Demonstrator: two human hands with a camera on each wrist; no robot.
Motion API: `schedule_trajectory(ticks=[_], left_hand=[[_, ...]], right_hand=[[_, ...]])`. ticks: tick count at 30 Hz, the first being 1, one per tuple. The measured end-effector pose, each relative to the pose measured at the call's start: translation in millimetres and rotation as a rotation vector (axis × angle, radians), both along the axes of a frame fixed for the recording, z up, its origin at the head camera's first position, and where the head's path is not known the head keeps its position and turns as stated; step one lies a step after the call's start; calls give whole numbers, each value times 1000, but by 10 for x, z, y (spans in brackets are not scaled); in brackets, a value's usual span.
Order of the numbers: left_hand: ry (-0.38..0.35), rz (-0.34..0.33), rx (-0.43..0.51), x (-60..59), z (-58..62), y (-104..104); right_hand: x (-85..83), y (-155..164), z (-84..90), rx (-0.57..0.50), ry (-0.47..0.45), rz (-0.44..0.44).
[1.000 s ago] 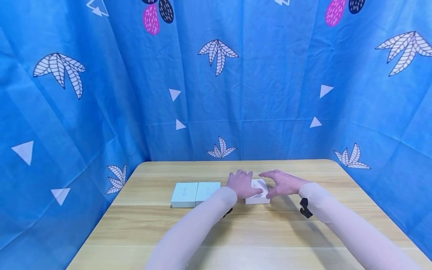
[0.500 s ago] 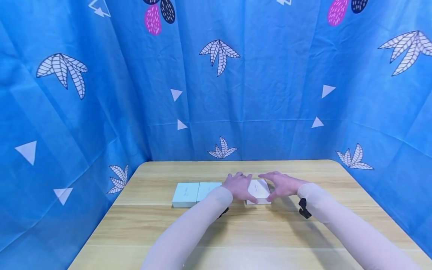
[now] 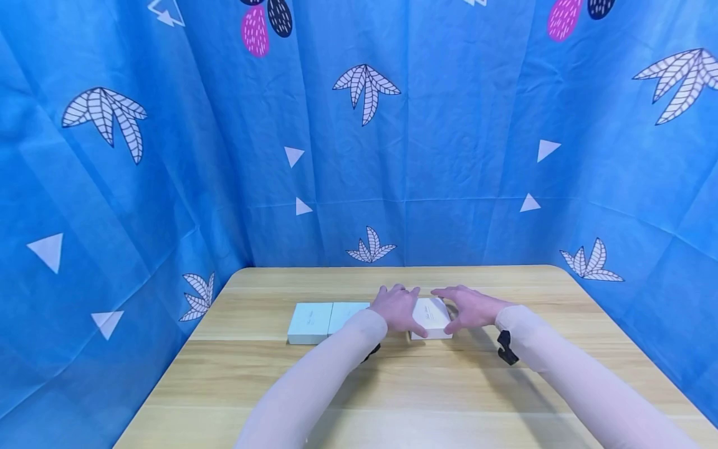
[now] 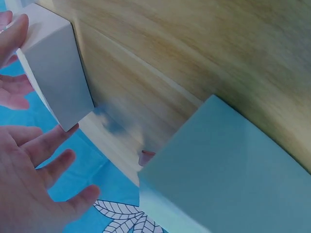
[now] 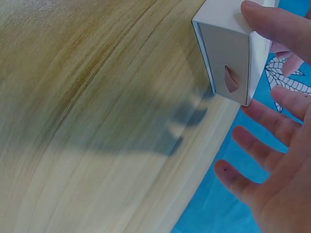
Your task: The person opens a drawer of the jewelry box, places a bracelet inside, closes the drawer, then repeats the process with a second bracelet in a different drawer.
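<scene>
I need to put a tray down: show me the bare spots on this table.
The wooden table is bare along its near half, around the sleeves, and in the far strip by the blue curtain. The middle row is crowded: two pale green boxes, white box between left hand and right hand.

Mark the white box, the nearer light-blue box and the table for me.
white box (image 3: 433,314), head view, top face between the hands.
light-blue box (image 4: 228,170), left wrist view, top face.
table (image 3: 392,386), head view, bare wood near the front.
</scene>
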State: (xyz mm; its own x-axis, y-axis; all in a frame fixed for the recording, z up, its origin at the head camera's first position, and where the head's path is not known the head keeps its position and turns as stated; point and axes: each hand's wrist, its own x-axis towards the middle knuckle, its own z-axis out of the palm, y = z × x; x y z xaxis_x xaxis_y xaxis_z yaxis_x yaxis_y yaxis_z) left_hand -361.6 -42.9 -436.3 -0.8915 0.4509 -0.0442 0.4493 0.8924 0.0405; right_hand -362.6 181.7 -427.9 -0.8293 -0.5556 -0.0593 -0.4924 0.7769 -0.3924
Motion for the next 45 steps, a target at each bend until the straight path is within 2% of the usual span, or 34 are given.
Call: schedule_trajectory(ticks=[11,22,30,45], left_hand=[[14,-7,-15,14,26,-18],[24,-8,-3,46,111,-165],[-2,-2,17,84,151,-296],[-57,15,18,122,203,-461]], right_hand=[[5,-11,-29,-54,23,51],[42,-115,28,-62,61,69],[81,-239,70,-76,55,58],[115,-388,39,-53,86,52]])
